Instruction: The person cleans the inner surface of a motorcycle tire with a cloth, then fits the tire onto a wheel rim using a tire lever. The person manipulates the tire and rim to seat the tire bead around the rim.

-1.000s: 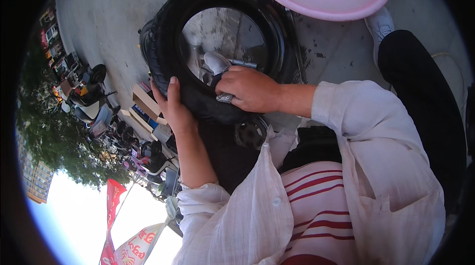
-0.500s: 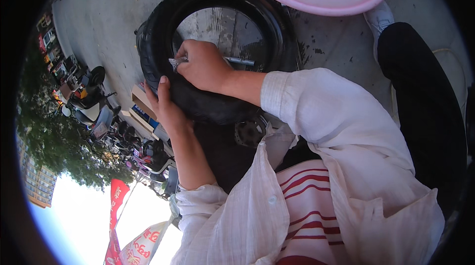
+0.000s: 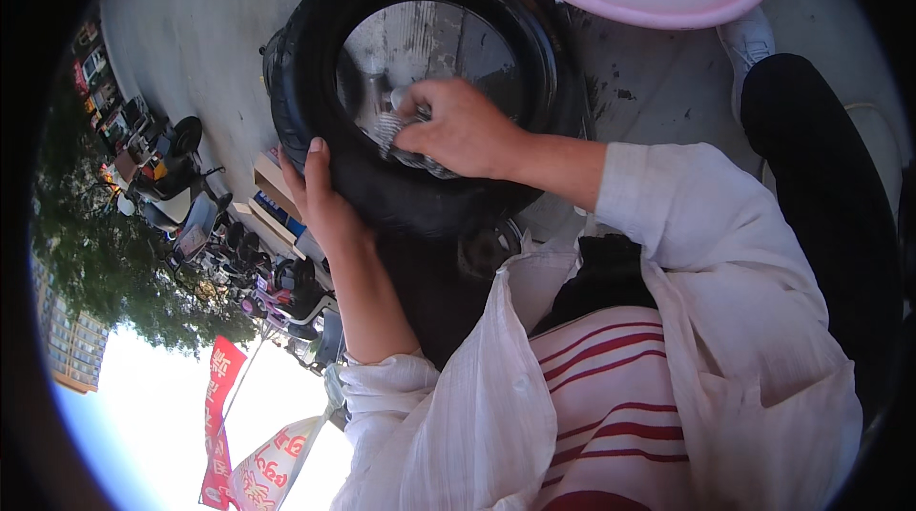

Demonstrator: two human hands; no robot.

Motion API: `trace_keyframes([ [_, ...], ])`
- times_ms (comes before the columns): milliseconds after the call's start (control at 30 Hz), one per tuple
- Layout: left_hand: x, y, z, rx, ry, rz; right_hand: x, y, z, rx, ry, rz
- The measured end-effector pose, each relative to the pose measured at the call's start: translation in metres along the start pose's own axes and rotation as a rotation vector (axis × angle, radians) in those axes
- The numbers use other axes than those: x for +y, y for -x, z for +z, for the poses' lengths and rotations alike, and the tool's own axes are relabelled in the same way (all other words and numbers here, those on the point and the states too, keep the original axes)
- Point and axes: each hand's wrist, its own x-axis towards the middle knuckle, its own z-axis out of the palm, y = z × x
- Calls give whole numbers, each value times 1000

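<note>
Black rubber tyre (image 3: 410,206): located directly in front of you, above the concrete floor (image 3: 215,53), its round opening facing your view; whether it rests on the floor cannot be told. Your left hand (image 3: 329,206) is half curled at the tyre's outer left edge, thumb on the tread and set apart from the fingers, with a hold on the tyre; the farther fingertips are hidden. Your right hand (image 3: 463,129) is nearly closed, thumb and fingers pinching a grey-and-white patterned cloth (image 3: 389,131) at the inner rim of the tyre, wrist crossing over the lower right of the ring. Part of the cloth hangs below that hand, along the inner edge. A wheel hub part (image 3: 489,250), partly covered, sits just below the tyre, nearer to your body. A pink plastic basin (image 3: 611,9) lies beyond the tyre to the right, close to a white shoe (image 3: 749,39). An open cardboard box (image 3: 270,188) is noted to the left, near your left hand; parked scooters (image 3: 176,191) stand well apart behind it.
</note>
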Motion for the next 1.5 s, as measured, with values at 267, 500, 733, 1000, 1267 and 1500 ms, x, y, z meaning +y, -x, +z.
trace_keyframes([
  [267,-2,0,-2,-38,14,24,-17,-57,37,-47,-269,220],
  [500,-6,0,-2,-30,29,20,-18,-41,21,-258,-40,216],
  [733,-7,-6,-1,-21,39,-9,1,-24,2,-490,316,49],
  [1000,-8,-12,-1,-34,32,-4,10,8,-44,-721,766,35],
  [1267,-8,-13,-2,-59,28,62,15,11,-62,-771,969,-102],
  [1500,1,-16,2,-97,-14,118,24,13,-29,-457,402,-288],
])
